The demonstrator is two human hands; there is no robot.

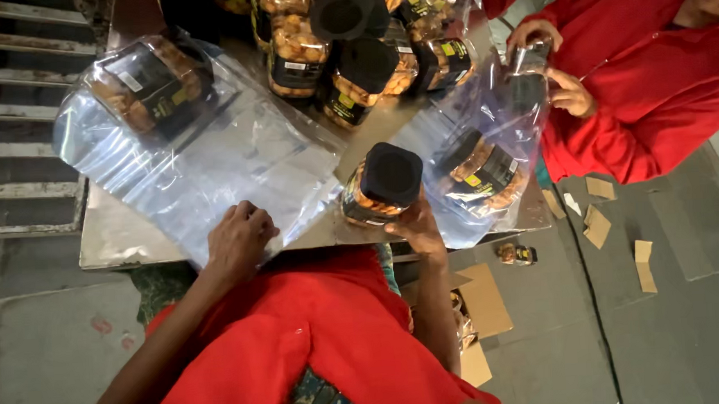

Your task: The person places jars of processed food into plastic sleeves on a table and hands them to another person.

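Jar (381, 184) of nuts with a black lid is sitting near the table's (115, 239) front edge, and the right hand (417, 228) is gripping it from below. The left hand (238, 241) is pressing, fingers curled, on a clear plastic bag (234, 163) — it could be sliding on the smooth metal, and the tilted jar could be slipping off the edge. Across the corner, a co-worker's hands (563, 89) are holding another bag. Cardboard scraps (599, 226) are lying on the grey floor.
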